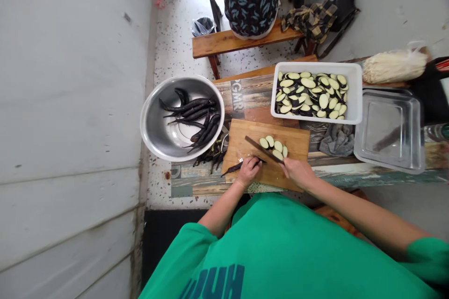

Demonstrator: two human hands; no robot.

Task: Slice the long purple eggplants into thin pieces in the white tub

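Observation:
On the wooden cutting board, my left hand is closed over a long dark eggplant, whose tapered end sticks out to the left. My right hand grips the handle of a knife. The blade slants up and left across the board, just beyond my left fingers. Several pale oval eggplant slices lie on the far side of the blade. How the eggplant sits under my left fingers is partly hidden.
A metal basin of whole eggplants stands left, with stem trimmings beside it. A white tray of slices is at the far right, near a grey cloth and a clear plastic lid. Another person sits on a bench.

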